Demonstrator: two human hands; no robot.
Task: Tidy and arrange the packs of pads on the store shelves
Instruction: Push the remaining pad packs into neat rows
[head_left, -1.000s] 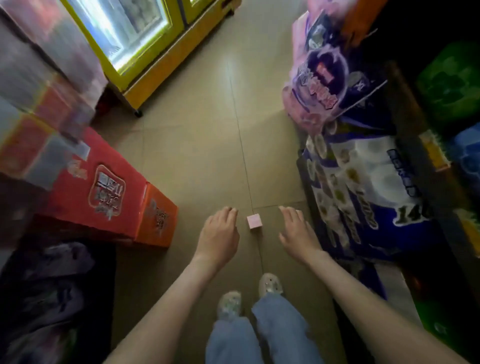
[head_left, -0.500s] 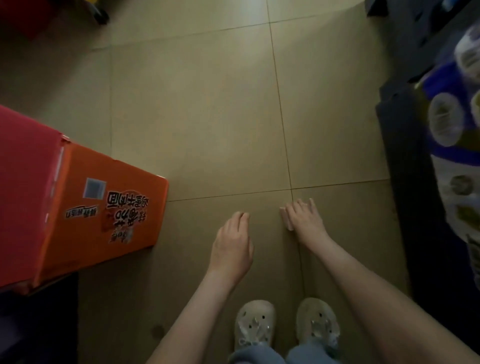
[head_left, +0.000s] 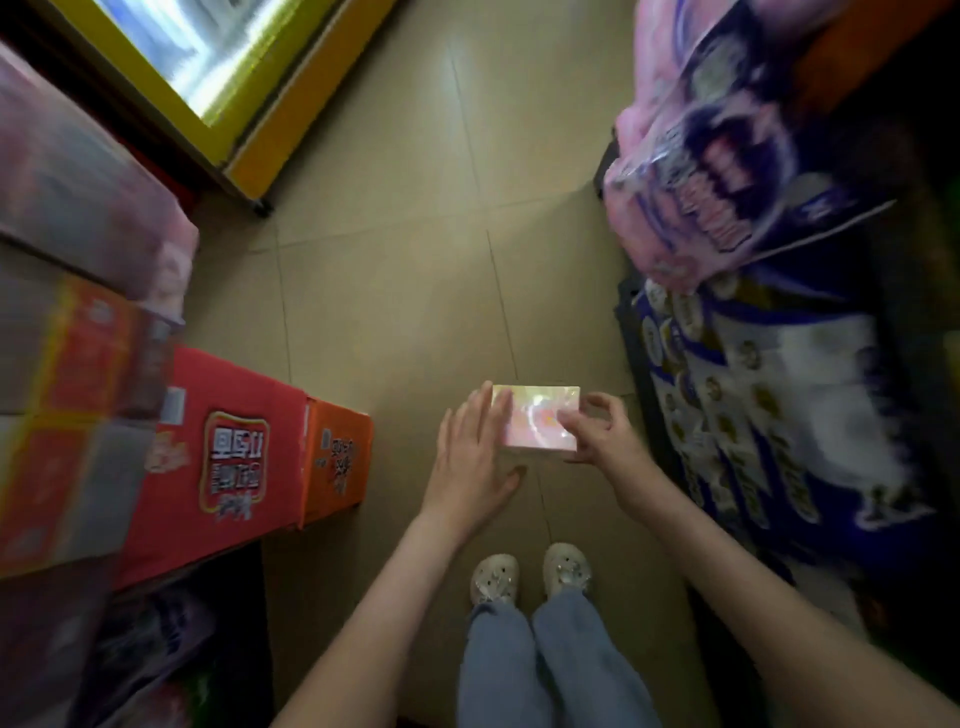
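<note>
**Two hands on one pink pack**

I see the right hand (head_left: 597, 439) with its grip closed on the pack of pads (head_left: 537, 415). The thumb lies on the pack's top face near its right end, and the curled fingers take the right edge from beneath. The left hand (head_left: 470, 457) has a slack grip, with its fingers straight and held together. Their tips touch the pack's left end, and they hold nothing themselves.

The pack is a flat pink rectangle in a glossy wrap that catches the light, so I cannot read its print. It sits level between the two hands, held up over the tiled floor (head_left: 395, 312), above a tile joint and ahead of the person's toes.

Below the hands are a pair of pale shoes (head_left: 493, 577) side by side and light blue jeans (head_left: 545, 665).

Along the floor's left edge stands a red carton (head_left: 228, 457), with an orange carton (head_left: 337, 462) touching its near end. The stacked boxes further left are too blurred for me to make out. At the far left corner is a yellow-framed cooler (head_left: 218, 78) with a lit glass door.

Along the right edge lies a blue and white bale of paper rolls (head_left: 779, 415). A pink and purple bag (head_left: 701, 171) overlaps its far end.
</note>
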